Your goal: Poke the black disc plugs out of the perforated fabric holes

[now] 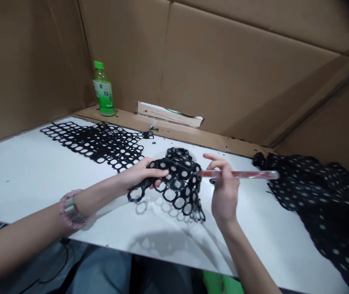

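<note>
My left hand [140,173] is closed on a piece of black openwork fabric [178,171], pinching it with the thumb on top. Pale round discs show inside many of its rings, while the rings along its lower edge are see-through. In my right hand [225,194] is a slim, reddish, see-through pen-like tool [256,175], lying level across the fingers. Its left tip meets the fabric's right side; whether it goes into a ring I cannot tell. Some of my right fingers are raised off the tool.
A black ring-patterned net [97,141] lies flat at the left of the white table [107,241]. Bunched black fabric with pale dots [321,196] covers the right side. A green bottle [103,92] stands at the back against cardboard walls [217,73]. Small black scraps [154,129] lie near a slot.
</note>
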`<state>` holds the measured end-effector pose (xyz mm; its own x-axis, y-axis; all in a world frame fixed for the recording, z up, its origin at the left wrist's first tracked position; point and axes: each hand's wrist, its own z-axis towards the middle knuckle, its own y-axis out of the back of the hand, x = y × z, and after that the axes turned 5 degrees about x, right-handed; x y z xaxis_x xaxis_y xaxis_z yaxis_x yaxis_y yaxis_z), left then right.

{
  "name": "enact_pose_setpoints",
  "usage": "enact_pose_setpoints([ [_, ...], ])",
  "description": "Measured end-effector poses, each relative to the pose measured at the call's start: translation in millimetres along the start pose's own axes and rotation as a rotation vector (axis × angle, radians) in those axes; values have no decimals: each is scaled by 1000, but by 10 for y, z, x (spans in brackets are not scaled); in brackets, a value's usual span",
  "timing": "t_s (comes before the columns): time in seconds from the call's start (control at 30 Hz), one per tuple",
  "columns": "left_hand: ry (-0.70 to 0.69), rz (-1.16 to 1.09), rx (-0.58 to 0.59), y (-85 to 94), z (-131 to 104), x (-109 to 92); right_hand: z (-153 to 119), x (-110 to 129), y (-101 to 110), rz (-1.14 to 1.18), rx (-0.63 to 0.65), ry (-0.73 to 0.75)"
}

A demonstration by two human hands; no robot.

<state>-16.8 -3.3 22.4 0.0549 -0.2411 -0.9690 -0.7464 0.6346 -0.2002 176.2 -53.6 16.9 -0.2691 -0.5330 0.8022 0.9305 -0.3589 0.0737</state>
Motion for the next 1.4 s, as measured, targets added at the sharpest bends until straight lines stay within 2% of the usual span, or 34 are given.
enact_pose_setpoints([
  [0.07,33,-35,42,4,-2,-10,54,-16,73,78,-31,-77],
  [0.13,28,-60,92,-9,-14,-13,79,-20,129,52,-25,-102],
  [0.27,-27,-70,151,-41,-36,-5,87,21,198,-83,29,-24],
  [0.33,-41,-63,162,-47,-44,2,86,47,216,-143,6,8],
  [0.4,-34,-65,178,-52,-53,11,81,62,213,-154,-34,31],
  [0.47,-25,-80,199,-64,-64,23,64,64,184,-102,-19,37],
  [0.57,-32,-75,198,-95,-84,40,5,61,99,40,115,-39],
  [0.7,-105,-41,85,-145,-114,37,-125,93,-20,188,386,-180],
  [0.8,-155,26,61,-181,-142,21,-197,130,-81,273,549,-240],
  [0.87,-174,75,32,-202,-159,18,-219,145,-107,299,562,-254],
  [1.03,-169,107,-64,-225,-162,37,-216,164,-123,267,484,-311],
  [1.13,-135,77,-26,-226,-151,33,-198,186,-94,337,537,-347],
  [1.33,-180,262,4,-211,-180,9,-199,184,-12,274,620,-374],
  [1.4,-175,304,49,-205,-190,-4,-199,177,13,280,662,-403],
])
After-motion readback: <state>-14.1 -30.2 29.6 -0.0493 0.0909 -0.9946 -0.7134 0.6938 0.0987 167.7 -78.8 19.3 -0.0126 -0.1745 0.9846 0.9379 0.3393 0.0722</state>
